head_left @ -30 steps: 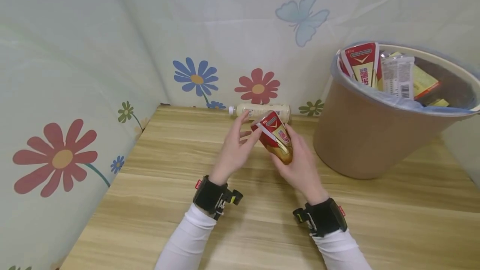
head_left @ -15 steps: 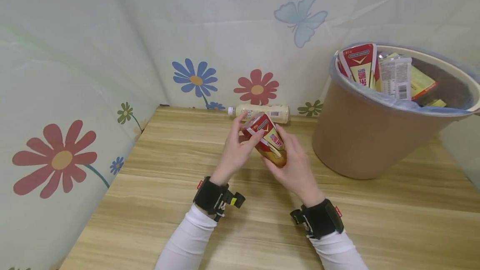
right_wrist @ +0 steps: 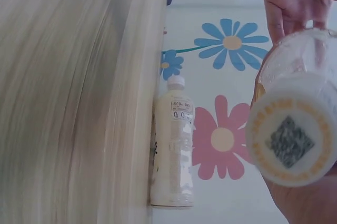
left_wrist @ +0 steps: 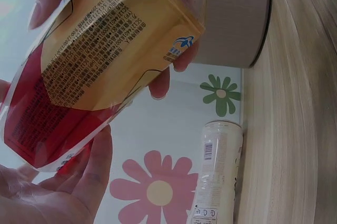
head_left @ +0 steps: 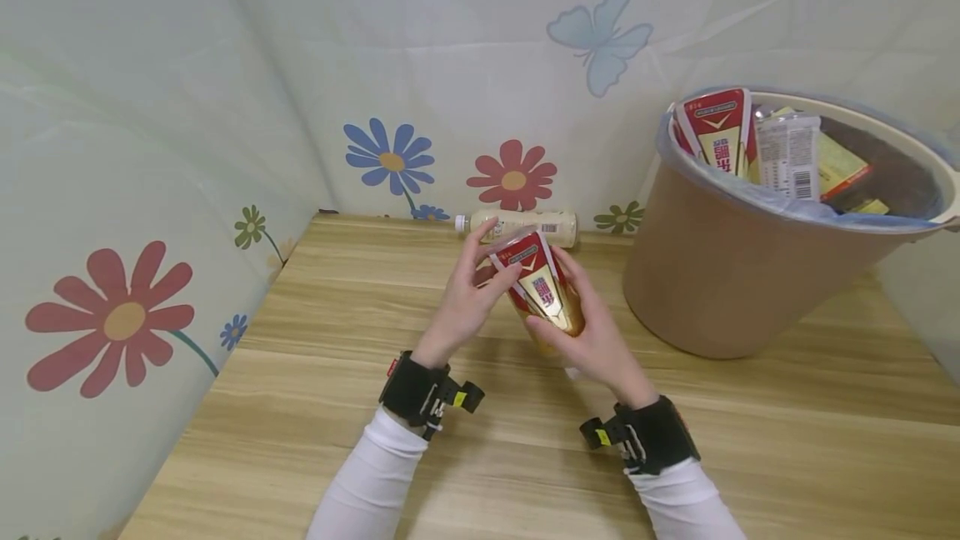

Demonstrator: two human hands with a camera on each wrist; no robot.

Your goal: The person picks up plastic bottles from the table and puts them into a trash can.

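Observation:
A clear plastic drink bottle point(head_left: 542, 286) with a red and gold label is held between both hands in the head view, tilted with its base up and away. My right hand point(head_left: 603, 344) grips it near the neck end, thumb across the front. At the base end, my left hand point(head_left: 459, 307) holds it with the thumb on the red part and fingers behind. Small dark print covers the gold label panel point(left_wrist: 87, 58) in the left wrist view. The white cap point(right_wrist: 288, 137), printed with a square code, faces the right wrist camera.
Behind the hands, a cream bottle point(head_left: 558, 227) lies on its side against the flowered wall sheet. On the right stands a brown bin point(head_left: 697, 273) with a blue liner. It contains a red and gold bottle point(head_left: 712, 123), a silver wrapper point(head_left: 791, 152) and a yellow packet point(head_left: 843, 165).
The bottle has shifted slightly left and turned in my hands, so more of its gold front shows. Its white cap now shows below my right hand.

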